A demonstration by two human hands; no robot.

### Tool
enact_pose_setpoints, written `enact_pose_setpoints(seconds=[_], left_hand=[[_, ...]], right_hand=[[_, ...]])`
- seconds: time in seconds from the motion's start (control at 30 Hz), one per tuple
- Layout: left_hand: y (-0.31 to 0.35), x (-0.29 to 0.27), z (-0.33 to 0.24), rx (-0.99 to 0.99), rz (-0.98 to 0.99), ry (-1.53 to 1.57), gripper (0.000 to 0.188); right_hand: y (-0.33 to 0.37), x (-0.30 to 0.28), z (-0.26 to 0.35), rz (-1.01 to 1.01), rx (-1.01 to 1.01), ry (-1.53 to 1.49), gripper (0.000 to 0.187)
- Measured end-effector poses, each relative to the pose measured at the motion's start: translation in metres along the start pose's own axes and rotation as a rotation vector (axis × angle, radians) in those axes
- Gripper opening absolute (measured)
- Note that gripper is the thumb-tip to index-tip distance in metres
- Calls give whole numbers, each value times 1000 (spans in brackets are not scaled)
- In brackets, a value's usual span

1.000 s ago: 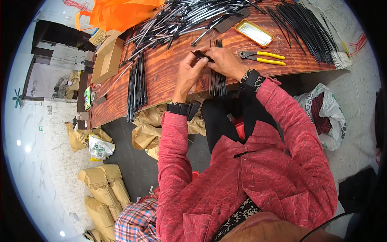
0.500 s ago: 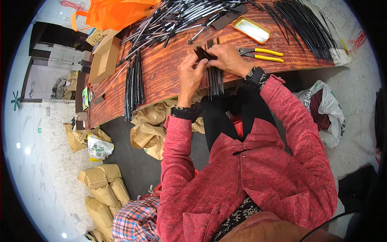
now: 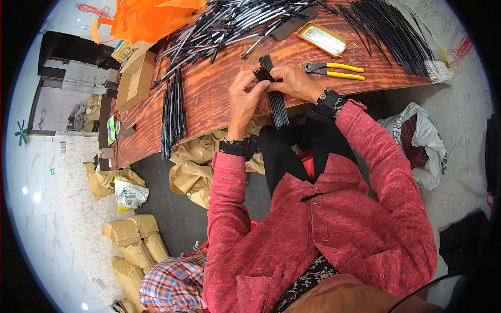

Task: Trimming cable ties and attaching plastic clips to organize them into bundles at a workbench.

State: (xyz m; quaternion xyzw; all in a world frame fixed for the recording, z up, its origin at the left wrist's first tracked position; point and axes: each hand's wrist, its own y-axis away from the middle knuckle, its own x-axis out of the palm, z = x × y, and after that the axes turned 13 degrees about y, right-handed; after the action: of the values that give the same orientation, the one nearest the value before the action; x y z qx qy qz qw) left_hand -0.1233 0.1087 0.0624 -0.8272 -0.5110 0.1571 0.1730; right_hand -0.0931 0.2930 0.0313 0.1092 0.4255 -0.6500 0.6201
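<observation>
The upright, head-worn fisheye view looked steeply down and forward, close above the red patterned cloth jacket (image 3: 313,235) at lower centre. Farther off, at upper centre, it faced the bare left hand (image 3: 245,91) and bare right hand (image 3: 293,82) over the red-brown wooden table (image 3: 209,94).

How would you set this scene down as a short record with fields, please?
Surface: wood-grain table
Left hand: thumb and fingers pinch thin black rods
Right hand: closed on the rods beside the left hand
Right of hands: yellow-handled pliers, lying on the table
Beyond pliers: yellow-rimmed tin holding thin pale pins
Far right: spread of long black rods
Far middle: heap of black-and-silver rods
Left side: separate black rod bundle; open cardboard box; orange bag
</observation>
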Motion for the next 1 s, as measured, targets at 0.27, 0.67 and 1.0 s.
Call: enact_pose_setpoints(seconds=[0.27, 0.67, 1.0], left_hand=[[-14, 2, -23, -136, 57, 181, 21], [-11, 7, -15, -106, 28, 138, 19], [-7, 11, -18, -156, -4, 260, 19]], right_hand=[[-6, 0, -7, 110, 25, 81, 32], [-4, -35, -7, 183, -69, -28, 32], [-21, -97, -98, -95, 338, 875, 20]])
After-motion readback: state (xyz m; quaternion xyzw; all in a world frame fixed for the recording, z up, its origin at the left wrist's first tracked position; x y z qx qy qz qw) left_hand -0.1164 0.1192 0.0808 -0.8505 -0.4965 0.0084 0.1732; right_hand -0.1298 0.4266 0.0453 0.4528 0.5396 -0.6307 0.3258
